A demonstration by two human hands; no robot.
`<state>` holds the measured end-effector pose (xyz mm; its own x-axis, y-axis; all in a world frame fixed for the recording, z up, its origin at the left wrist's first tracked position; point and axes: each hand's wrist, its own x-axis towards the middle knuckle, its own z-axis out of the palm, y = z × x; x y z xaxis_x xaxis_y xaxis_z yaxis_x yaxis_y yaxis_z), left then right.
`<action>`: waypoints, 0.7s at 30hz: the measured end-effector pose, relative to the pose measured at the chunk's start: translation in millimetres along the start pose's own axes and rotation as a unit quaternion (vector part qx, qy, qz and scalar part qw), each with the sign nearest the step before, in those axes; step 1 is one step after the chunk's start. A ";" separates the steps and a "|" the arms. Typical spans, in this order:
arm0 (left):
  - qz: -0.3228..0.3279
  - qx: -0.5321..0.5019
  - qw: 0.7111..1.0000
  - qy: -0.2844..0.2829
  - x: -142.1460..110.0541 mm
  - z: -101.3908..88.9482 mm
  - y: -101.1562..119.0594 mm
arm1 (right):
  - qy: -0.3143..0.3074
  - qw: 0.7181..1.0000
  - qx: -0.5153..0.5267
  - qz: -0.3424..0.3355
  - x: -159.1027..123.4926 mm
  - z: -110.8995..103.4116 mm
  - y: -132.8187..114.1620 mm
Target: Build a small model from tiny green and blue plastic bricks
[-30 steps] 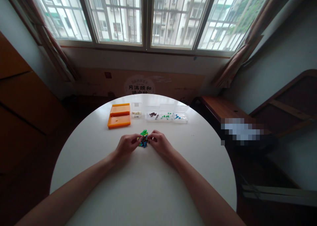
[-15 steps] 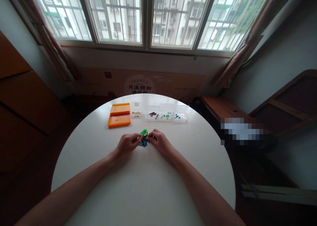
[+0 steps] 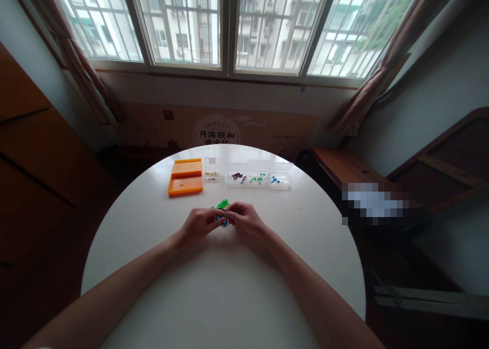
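Observation:
A small pile of green, blue, yellow and dark pieces lies on the white round table. From the left, my left hand reaches over the pile, thumb and fingers pinched together. My right hand comes in from the right, its fingertips also in a pinch and meeting the left ones. A tiny green bit shows between the fingertips, too small to name. Both hands cover much of the pile.
Behind the hands stand an open orange case, a small clear box with pale yellowish pieces, and a row of open clear boxes with dark, green and blue pieces. A wooden bench is beyond the table's right edge.
My right hand has moved left and my left hand slightly right, so their fingertips now meet over the pile. The view has shifted a little.

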<state>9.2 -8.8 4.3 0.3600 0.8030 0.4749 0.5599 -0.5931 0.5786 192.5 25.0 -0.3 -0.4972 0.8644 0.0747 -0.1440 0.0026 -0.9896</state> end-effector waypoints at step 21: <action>0.030 0.034 0.999 0.023 -2.7 4.2 -11.8 | 0.013 1.000 0.027 0.006 1.6 0.3 2.1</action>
<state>4.7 -3.8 -6.6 0.3609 0.7615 0.5384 0.5887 -0.6337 0.5018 191.2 26.2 -2.2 -0.4762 0.8774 0.0584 -0.1841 -0.0346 -0.9823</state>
